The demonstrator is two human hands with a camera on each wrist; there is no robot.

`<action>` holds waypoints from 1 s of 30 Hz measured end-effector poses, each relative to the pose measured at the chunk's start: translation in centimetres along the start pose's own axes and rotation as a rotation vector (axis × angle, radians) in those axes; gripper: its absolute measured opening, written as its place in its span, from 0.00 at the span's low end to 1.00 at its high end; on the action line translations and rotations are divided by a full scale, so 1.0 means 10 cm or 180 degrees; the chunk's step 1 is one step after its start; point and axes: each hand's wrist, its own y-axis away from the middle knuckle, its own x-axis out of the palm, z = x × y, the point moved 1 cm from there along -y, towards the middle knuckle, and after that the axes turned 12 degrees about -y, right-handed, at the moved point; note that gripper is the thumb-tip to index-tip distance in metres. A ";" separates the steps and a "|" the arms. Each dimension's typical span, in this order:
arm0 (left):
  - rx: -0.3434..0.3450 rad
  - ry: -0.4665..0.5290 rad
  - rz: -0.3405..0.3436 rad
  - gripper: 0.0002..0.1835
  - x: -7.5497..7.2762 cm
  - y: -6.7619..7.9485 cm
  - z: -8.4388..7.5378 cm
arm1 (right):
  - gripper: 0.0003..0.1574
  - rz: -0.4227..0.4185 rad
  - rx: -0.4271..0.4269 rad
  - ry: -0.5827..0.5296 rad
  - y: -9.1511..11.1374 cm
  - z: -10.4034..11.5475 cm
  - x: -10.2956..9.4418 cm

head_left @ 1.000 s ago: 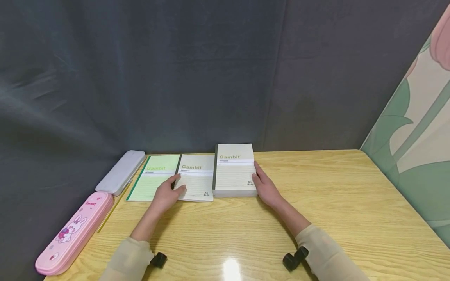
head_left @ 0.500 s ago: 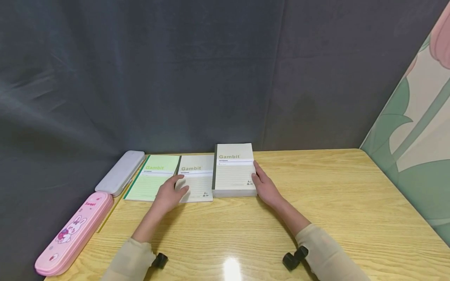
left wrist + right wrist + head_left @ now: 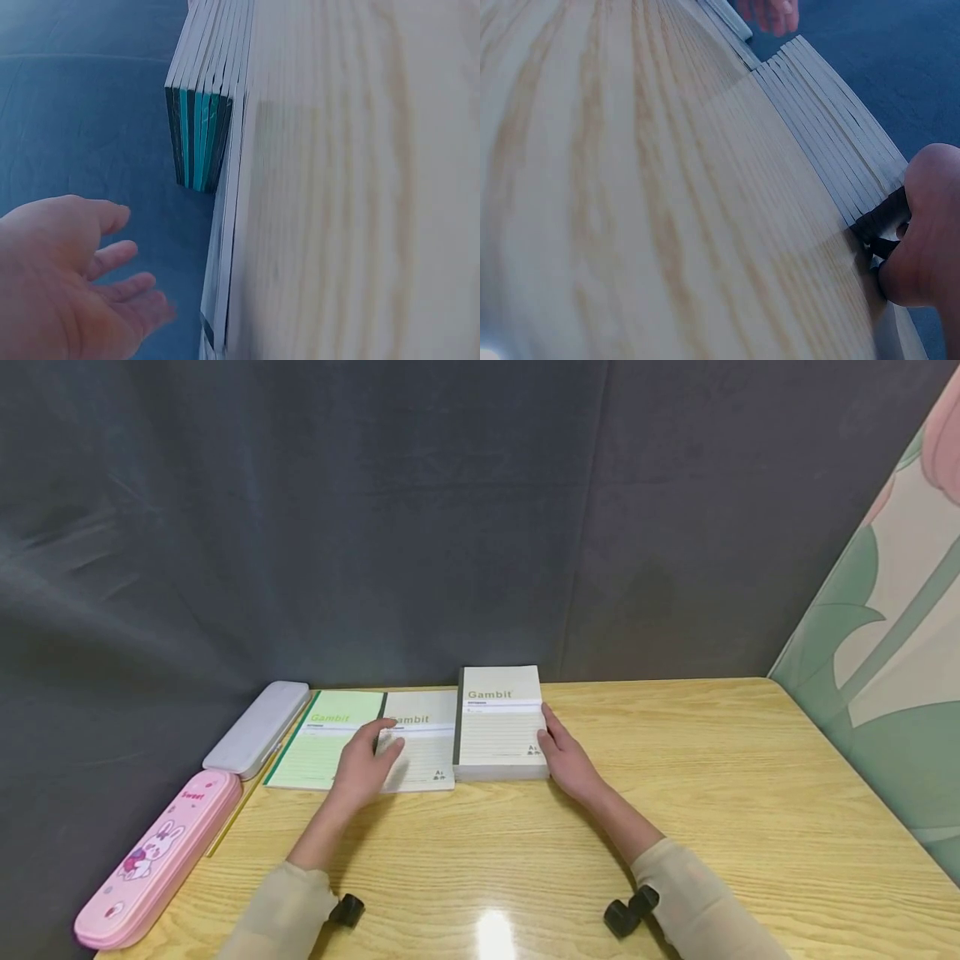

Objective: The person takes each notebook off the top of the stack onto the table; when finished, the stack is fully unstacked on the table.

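A tall stack of notebooks (image 3: 498,727) with a white "Gambit" cover on top stands at the back middle of the table; the left wrist view shows its dark and teal spines (image 3: 199,139). My right hand (image 3: 573,764) rests along the stack's right side, fingers and thumb at its edge. Left of the stack, a white notebook (image 3: 427,756) lies beside a green notebook (image 3: 296,764), both low on the table. My left hand (image 3: 362,768) hovers over where these two meet, fingers loosely spread and holding nothing. In the left wrist view it stands apart from the covers.
At the left edge lie a pink pencil case (image 3: 161,860) with a rabbit print and a pale grey case (image 3: 258,727). A thin yellow pencil (image 3: 240,806) lies beside them. A dark curtain (image 3: 420,527) hangs behind the wooden table (image 3: 720,777).
My left hand has moved slightly right and lifted over the white notebook. The green notebook has shifted a little left since the first frame. My right hand and the stack have stayed in place.
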 end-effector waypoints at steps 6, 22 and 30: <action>-0.0043 0.0300 0.0111 0.23 0.13 -0.07 -0.18 | 0.37 -0.0001 -0.0005 -0.0027 0.01 0.00 0.00; -0.0139 0.0851 0.0511 0.29 0.51 -0.23 -0.48 | 0.38 0.0014 0.0008 0.0083 0.00 0.00 0.00; -0.0145 0.0880 0.0631 0.31 0.61 -0.25 -0.56 | 0.37 0.0000 -0.0010 0.0040 -0.01 0.00 0.00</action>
